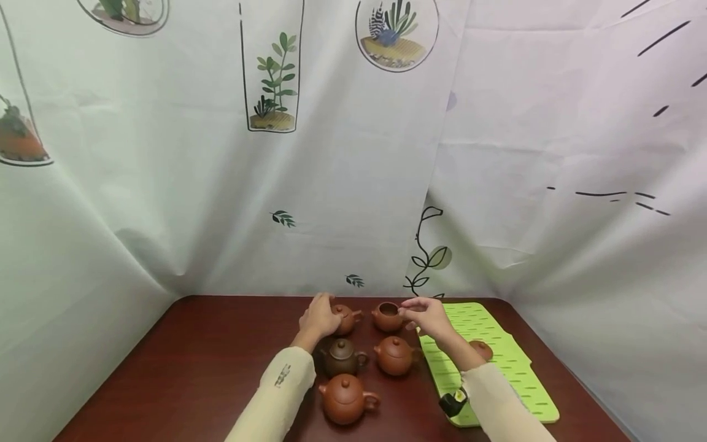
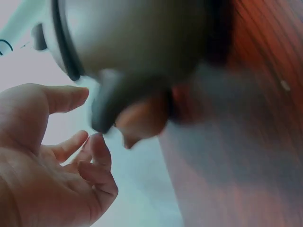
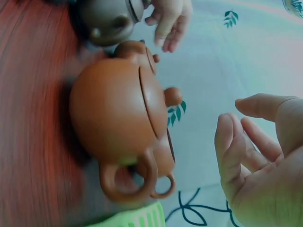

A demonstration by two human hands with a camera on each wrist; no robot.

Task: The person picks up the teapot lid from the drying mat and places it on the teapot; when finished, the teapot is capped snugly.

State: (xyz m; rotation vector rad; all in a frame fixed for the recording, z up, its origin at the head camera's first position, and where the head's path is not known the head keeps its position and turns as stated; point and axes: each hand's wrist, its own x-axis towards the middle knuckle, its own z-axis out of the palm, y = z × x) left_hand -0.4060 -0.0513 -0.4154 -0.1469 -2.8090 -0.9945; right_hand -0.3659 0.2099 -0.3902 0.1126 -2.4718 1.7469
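My left hand [image 1: 320, 318] is beside the back-left clay teapot [image 1: 345, 320], which has its lid on. In the left wrist view, the thumb and fingers [image 2: 97, 182] are apart, with nothing between them, near the spout of a dark brown teapot [image 2: 137, 38]. My right hand [image 1: 428, 316] hovers by the right side of an uncovered reddish clay pot [image 1: 388, 320]. Its thumb and fingertips are parted and hold nothing in the right wrist view. A lidded orange-brown teapot [image 3: 111, 106] stands nearer the camera.
On the right, a green slotted mat [image 1: 464, 319] bears a round clay lid [image 1: 482, 350], partly behind the right forearm. Another reddish teapot [image 1: 345, 400] stands in front. A small black object [image 1: 453, 403] shows beside the right sleeve. Patterned white cloth hangs behind the table.
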